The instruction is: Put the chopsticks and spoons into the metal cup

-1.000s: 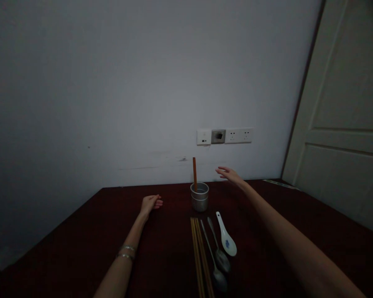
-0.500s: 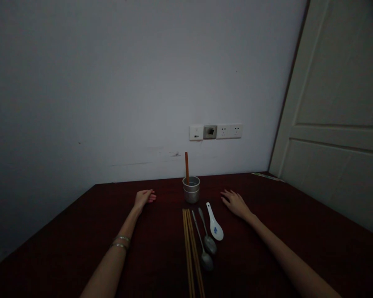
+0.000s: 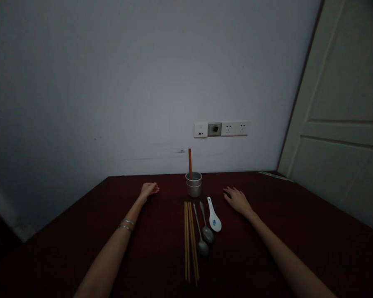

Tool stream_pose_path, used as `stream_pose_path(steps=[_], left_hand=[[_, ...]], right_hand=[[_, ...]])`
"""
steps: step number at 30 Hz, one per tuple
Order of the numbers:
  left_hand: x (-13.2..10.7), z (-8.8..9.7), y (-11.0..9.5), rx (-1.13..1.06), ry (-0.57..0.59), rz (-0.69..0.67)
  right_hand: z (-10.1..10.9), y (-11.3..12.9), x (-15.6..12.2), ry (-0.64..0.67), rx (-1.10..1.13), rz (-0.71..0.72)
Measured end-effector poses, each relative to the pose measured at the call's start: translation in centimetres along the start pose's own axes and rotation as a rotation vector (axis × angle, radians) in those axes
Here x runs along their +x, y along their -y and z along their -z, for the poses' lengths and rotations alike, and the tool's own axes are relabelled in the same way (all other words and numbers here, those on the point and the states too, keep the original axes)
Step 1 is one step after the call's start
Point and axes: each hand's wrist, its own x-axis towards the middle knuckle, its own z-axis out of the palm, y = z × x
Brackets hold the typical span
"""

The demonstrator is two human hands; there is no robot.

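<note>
The cup (image 3: 194,189) stands upright near the middle of the surface's (image 3: 155,256) far edge, a reddish stick (image 3: 190,161) rising from it. From just in front of it toward the near edge lie chopsticks (image 3: 192,239), two metal spoons (image 3: 207,234) and, rightmost, a white spoon (image 3: 215,221). The left hand (image 3: 148,189) rests left of the cup, well apart, fingers curled loosely together; I cannot tell whether anything is inside. The right hand (image 3: 237,200) lies palm down near the white spoon, fingers slightly apart, holding nothing visible. The cup looks like thin metal, so probably light, stiff and easily tipped; best gripped around its wall below the rim. The chopsticks should be light and prone to roll, best pinched mid-length; the metal spoons stiff and smooth, taken by their handles. The white spoon looks ceramic, slippery and breakable, safest by its handle.
</note>
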Motion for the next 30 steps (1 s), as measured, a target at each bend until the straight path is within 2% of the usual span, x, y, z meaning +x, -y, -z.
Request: stream_pose_path(steps=[3,5,8,10,12,14,16,21,24,30], left_hand=[[-0.7,-0.2,-0.9,0.088,0.002,-0.018],[-1.8,-0.2,-1.6,0.249,0.035,-0.082],[-4.6,-0.8,-2.5,0.617,0.136,-0.255],[-7.0,-1.7,-2.8,0.721,0.241,-0.323],[-9.4,-2.9,-2.9,0.766,0.374,-0.327],[-11.4,-4.0,-3.1,0.800,0.491,-0.269],[-12.9,-4.9,-3.2,0.821,0.559,-0.224],[-14.4,-6.1,-3.4,0.929,0.499,-0.273],[-14.5,-6.5,-3.2,0.962,0.462,-0.317],[-14.5,-7.4,-3.5,0.972,0.447,-0.321]], right_hand=[[0.1,0.0,0.0,-0.009,0.004,-0.002],[0.0,0.0,0.1,-0.010,0.007,0.001],[-0.3,-0.2,0.2,-0.014,0.012,-0.002],[-0.5,-0.2,0.2,-0.018,0.016,-0.007],[-0.6,-0.3,0.2,-0.026,0.022,-0.006],[-0.6,-0.3,0.2,-0.033,0.027,0.000],[-0.5,-0.3,0.1,-0.036,0.025,0.001],[-0.5,-0.3,0.1,-0.041,0.003,0.006],[-0.5,-0.3,0.1,-0.049,-0.008,0.012],[-0.7,-0.4,0.2,-0.077,-0.005,0.012]])
